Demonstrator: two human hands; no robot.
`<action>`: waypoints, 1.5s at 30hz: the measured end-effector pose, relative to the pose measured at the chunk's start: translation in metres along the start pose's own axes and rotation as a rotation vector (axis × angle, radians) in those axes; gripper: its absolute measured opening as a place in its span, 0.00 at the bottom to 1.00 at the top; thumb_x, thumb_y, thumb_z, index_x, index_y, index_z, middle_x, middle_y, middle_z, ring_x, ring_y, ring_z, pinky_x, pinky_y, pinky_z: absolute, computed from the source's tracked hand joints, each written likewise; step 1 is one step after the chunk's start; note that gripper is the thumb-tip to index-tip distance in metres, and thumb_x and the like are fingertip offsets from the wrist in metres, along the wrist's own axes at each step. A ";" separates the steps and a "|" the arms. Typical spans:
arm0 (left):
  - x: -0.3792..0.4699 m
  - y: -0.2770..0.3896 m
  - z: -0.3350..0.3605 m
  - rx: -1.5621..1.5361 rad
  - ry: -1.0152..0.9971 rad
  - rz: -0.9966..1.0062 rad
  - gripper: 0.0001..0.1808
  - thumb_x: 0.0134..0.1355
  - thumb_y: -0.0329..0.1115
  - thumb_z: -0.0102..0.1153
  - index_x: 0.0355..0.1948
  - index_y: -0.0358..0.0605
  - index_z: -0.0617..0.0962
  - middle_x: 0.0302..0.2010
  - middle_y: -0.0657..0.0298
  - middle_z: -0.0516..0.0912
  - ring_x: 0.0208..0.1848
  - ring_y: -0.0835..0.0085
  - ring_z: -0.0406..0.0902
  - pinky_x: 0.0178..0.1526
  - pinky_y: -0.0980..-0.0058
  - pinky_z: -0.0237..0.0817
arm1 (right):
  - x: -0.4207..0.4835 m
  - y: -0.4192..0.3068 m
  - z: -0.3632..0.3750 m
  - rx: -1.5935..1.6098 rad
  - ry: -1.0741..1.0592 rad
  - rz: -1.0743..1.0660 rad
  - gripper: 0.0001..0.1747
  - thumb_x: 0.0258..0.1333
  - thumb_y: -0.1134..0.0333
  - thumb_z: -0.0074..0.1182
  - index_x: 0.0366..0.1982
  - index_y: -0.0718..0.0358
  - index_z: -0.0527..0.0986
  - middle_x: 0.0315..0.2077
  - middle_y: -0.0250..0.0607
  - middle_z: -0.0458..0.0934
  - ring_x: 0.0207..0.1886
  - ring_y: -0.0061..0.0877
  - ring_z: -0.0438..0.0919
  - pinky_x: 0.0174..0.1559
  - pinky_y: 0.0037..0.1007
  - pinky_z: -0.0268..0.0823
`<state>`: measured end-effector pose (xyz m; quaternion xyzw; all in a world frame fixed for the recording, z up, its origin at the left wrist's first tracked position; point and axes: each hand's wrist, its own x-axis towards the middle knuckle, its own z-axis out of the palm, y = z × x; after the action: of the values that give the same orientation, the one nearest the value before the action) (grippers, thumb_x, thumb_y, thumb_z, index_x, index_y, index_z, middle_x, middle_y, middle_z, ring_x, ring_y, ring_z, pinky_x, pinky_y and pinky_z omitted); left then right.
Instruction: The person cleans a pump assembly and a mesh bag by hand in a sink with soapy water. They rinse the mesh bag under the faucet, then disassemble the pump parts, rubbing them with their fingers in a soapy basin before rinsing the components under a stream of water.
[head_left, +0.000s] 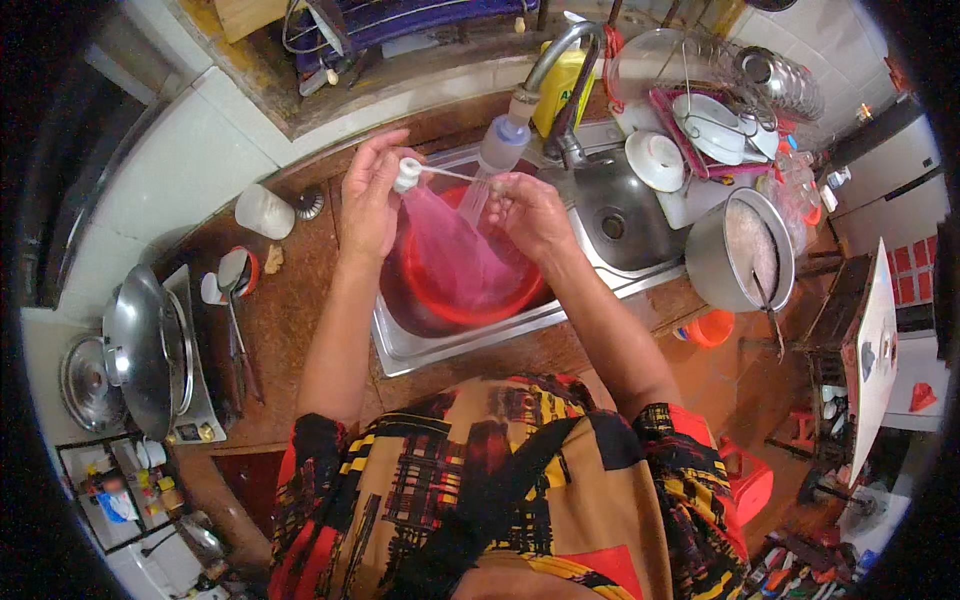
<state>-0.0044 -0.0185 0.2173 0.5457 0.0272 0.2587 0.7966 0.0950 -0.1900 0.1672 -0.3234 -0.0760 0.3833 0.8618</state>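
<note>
My left hand (379, 187) pinches a small white piece (407, 172) at the top of a pink mesh bag or cloth (457, 247); whether it is a stopper or bunched cord I cannot tell. A thin white cord (450, 173) runs taut from it to the fingers of my right hand (529, 214). The pink mesh hangs down into a red plastic basin (470, 315) in the left sink bowl (390, 311). Above the basin is the metal faucet (559, 49) with a clear filter nozzle (504, 142); a pale stream seems to fall from it beside the mesh.
The right sink bowl (637, 217) has a drain. A white bowl (654, 161), a rack of dishes (709, 127) and a large metal pot (709, 251) stand to the right. A yellow bottle (561, 90) is behind the faucet. A wok (146, 352) sits on the stove at left.
</note>
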 end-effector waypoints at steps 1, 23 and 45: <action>0.001 -0.001 -0.006 0.005 0.001 -0.003 0.16 0.63 0.35 0.47 0.49 0.38 0.68 0.39 0.57 0.77 0.40 0.69 0.76 0.46 0.72 0.66 | -0.001 -0.001 0.004 0.006 0.000 0.002 0.05 0.46 0.72 0.52 0.28 0.66 0.72 0.22 0.37 0.73 0.24 0.25 0.71 0.28 0.27 0.65; -0.019 -0.038 0.037 0.129 0.005 0.107 0.28 0.58 0.27 0.53 0.58 0.42 0.59 0.48 0.60 0.69 0.50 0.73 0.67 0.54 0.75 0.59 | -0.003 -0.033 0.063 -0.731 -0.164 -0.189 0.11 0.52 0.66 0.54 0.35 0.65 0.74 0.24 0.32 0.74 0.25 0.16 0.71 0.25 0.19 0.63; -0.024 -0.040 0.039 0.467 0.035 0.253 0.12 0.60 0.30 0.51 0.43 0.36 0.73 0.35 0.61 0.80 0.37 0.76 0.75 0.43 0.77 0.65 | 0.001 -0.047 0.061 -0.937 -0.160 -0.406 0.09 0.55 0.67 0.52 0.35 0.64 0.73 0.22 0.26 0.72 0.20 0.08 0.62 0.20 0.13 0.53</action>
<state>0.0027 -0.0739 0.1916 0.7091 0.0315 0.3522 0.6100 0.1007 -0.1824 0.2432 -0.6231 -0.3663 0.1565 0.6731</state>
